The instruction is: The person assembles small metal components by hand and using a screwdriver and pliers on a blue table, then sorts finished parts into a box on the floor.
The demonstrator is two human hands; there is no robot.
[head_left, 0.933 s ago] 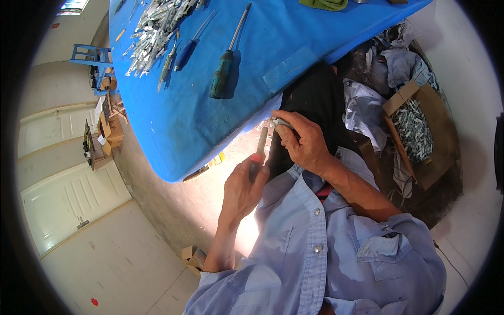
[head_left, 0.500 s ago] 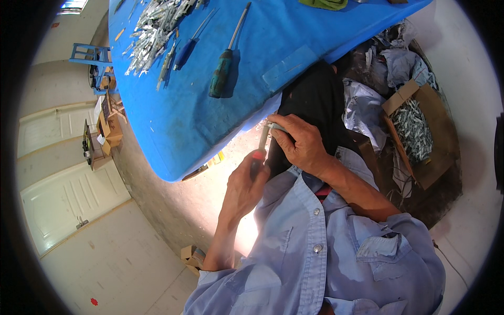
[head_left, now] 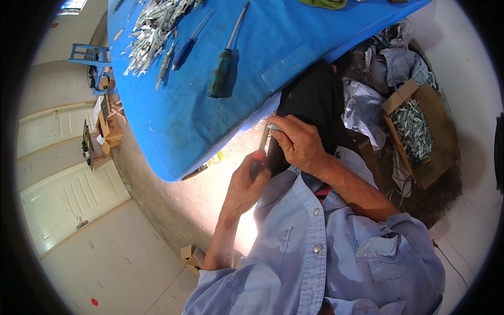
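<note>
My left hand [head_left: 248,178] is closed round the dark and red handle [head_left: 257,159] of a hand tool, whose flat, dull shaft [head_left: 263,137] points up toward my other hand. Between the thumb and fingers of my right hand [head_left: 300,142] is a small pale metal piece [head_left: 273,127], partly covered by the fingers. The shaft's tip meets or nearly meets this piece; the exact contact is hidden. Both hands are in front of my body, over my lap, just off the near edge of the blue-covered table [head_left: 173,126].
On the table lie a green-handled screwdriver [head_left: 220,79], a blue-handled screwdriver [head_left: 185,54], a heap of thin metal pieces [head_left: 152,39] and a green cloth [head_left: 325,4]. To my right, a cardboard box [head_left: 443,157] holds many metal pieces [head_left: 413,131], beside crumpled silvery bags [head_left: 363,107].
</note>
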